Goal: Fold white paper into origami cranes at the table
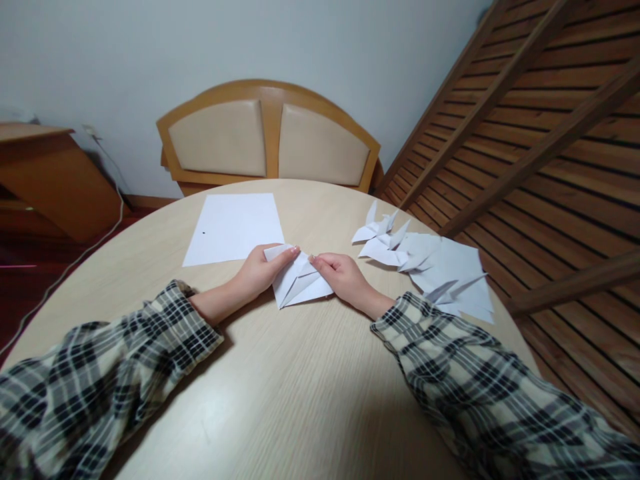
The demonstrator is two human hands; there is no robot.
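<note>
A partly folded piece of white paper (303, 285) is held between my two hands, with creases and overlapping flaps on its upper face. My left hand (261, 270) pinches its left side, thumb on top. On the other side my right hand (343, 275) grips the upper right edge, its thumb pressing near the middle. The fingers beneath the paper are hidden. To the right stand several folded white paper cranes (383, 248), the nearest of them close to my right sleeve.
White sheets (467, 267) lie under some cranes at the round table's (280, 393) right edge. Another stack of white paper (237, 223), with a dark dot on it, lies at the back left. Behind the table stands a padded wooden headboard (273, 127); wooden slats (565, 133) rise at right.
</note>
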